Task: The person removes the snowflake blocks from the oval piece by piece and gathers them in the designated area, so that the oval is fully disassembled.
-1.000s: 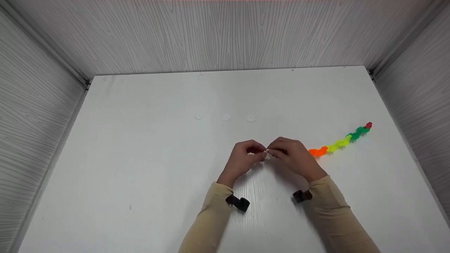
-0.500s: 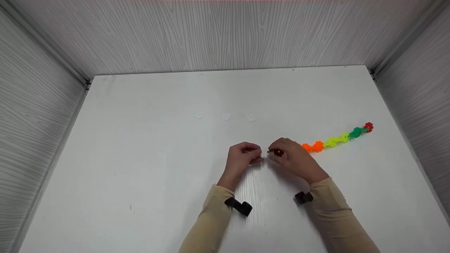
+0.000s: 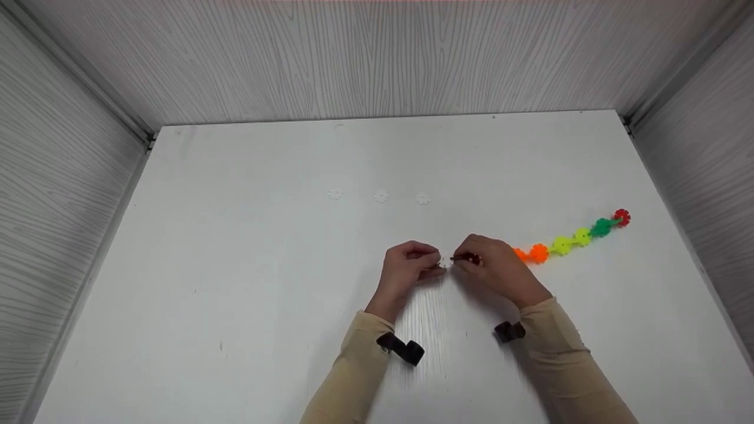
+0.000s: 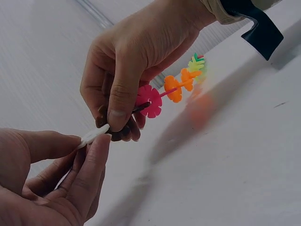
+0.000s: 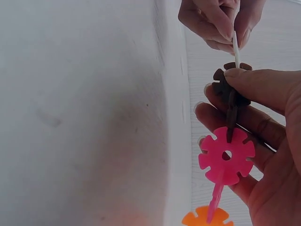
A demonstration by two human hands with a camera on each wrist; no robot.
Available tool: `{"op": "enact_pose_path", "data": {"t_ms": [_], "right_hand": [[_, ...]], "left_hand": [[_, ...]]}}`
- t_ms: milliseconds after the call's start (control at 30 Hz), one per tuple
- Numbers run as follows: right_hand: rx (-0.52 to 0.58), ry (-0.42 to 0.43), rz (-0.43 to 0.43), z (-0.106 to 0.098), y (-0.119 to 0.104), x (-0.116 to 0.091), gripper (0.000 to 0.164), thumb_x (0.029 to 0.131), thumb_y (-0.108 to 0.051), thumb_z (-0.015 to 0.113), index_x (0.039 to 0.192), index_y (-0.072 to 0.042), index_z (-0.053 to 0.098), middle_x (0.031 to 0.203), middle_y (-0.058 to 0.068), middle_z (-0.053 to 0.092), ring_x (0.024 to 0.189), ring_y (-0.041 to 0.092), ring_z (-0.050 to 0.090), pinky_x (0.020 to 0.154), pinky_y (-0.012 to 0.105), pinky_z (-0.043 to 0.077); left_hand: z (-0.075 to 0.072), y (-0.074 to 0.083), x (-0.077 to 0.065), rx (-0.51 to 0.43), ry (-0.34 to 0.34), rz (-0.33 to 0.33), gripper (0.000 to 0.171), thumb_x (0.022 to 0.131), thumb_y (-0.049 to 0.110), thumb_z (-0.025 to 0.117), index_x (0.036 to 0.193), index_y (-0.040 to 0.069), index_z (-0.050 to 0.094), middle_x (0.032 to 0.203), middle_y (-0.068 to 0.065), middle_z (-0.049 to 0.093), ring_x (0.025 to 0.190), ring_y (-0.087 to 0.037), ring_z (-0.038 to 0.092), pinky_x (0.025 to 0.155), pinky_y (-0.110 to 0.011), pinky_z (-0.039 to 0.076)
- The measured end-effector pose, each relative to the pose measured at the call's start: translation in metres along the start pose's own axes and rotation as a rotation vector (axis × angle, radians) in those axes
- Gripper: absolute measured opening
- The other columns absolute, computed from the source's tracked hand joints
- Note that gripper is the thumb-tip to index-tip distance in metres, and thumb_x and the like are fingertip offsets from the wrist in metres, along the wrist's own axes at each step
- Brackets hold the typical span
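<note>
Between your hands, the white disc [image 5: 236, 49] meets the brown disc [image 5: 221, 89] crosswise. Your left hand [image 3: 403, 268] pinches the white, your right [image 3: 498, 268] the brown; I'd square both edges and push straight. Whether they interlock, I can't tell. The chain [image 3: 562, 245] trailing rightward may tug. Three loose discs [image 3: 380, 196] lie farther out on the table [image 3: 235, 247].

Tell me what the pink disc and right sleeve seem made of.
The pink disc looks like smooth, satin plastic, judging by its even colour and crisp notches. The right sleeve is probably matte fabric; it creases softly, fibre type unclear.
</note>
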State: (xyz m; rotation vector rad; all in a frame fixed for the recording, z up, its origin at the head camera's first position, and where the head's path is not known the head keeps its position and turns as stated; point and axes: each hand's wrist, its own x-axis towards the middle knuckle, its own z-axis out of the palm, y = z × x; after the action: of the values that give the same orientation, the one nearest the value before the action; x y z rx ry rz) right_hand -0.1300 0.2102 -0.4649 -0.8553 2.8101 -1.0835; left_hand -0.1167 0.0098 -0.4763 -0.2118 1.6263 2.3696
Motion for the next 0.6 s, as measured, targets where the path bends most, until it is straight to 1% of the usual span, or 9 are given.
{"op": "enact_pose_path", "data": {"t_ms": [100, 267, 433, 600], "right_hand": [[0.013, 0.011, -0.022, -0.0001, 0.0004, -0.0002, 0.013, 0.086, 0.000, 0.074, 0.094, -0.011, 0.075, 0.090, -0.007, 0.064, 0.081, 0.011, 0.059, 0.074, 0.032, 0.053], [0.018, 0.016, -0.050, 0.0012, 0.0018, -0.0005, 0.014, 0.085, -0.001, 0.075, 0.093, -0.013, 0.076, 0.091, -0.009, 0.065, 0.082, 0.009, 0.060, 0.073, 0.031, 0.053], [0.031, 0.026, -0.069, 0.0024, 0.0025, -0.0026, 0.016, 0.085, 0.000, 0.073, 0.091, -0.015, 0.076, 0.090, -0.011, 0.064, 0.079, 0.008, 0.059, 0.069, 0.028, 0.053], [0.040, 0.031, -0.097, 0.0026, 0.0038, -0.0034, 0.017, 0.084, 0.000, 0.074, 0.092, -0.014, 0.076, 0.092, -0.010, 0.065, 0.081, 0.009, 0.060, 0.071, 0.029, 0.053]], "left_hand": [[0.0005, -0.0027, 0.0001, 0.007, 0.004, 0.033, 0.013, 0.085, -0.009, 0.070, 0.097, -0.011, 0.066, 0.086, -0.019, 0.067, 0.076, -0.027, 0.070, 0.075, -0.040, 0.060], [0.0005, -0.0066, -0.0003, 0.065, 0.006, 0.071, 0.015, 0.085, -0.006, 0.073, 0.097, -0.010, 0.067, 0.087, -0.017, 0.068, 0.077, -0.026, 0.070, 0.074, -0.038, 0.060], [0.0005, -0.0064, -0.0015, 0.082, 0.016, 0.070, 0.012, 0.084, -0.006, 0.073, 0.095, -0.009, 0.069, 0.086, -0.017, 0.069, 0.076, -0.025, 0.070, 0.073, -0.037, 0.060], [0.0003, -0.0060, -0.0044, 0.088, 0.012, 0.047, 0.016, 0.085, -0.006, 0.073, 0.098, -0.012, 0.067, 0.087, -0.016, 0.069, 0.078, -0.025, 0.070, 0.075, -0.037, 0.060]]}}
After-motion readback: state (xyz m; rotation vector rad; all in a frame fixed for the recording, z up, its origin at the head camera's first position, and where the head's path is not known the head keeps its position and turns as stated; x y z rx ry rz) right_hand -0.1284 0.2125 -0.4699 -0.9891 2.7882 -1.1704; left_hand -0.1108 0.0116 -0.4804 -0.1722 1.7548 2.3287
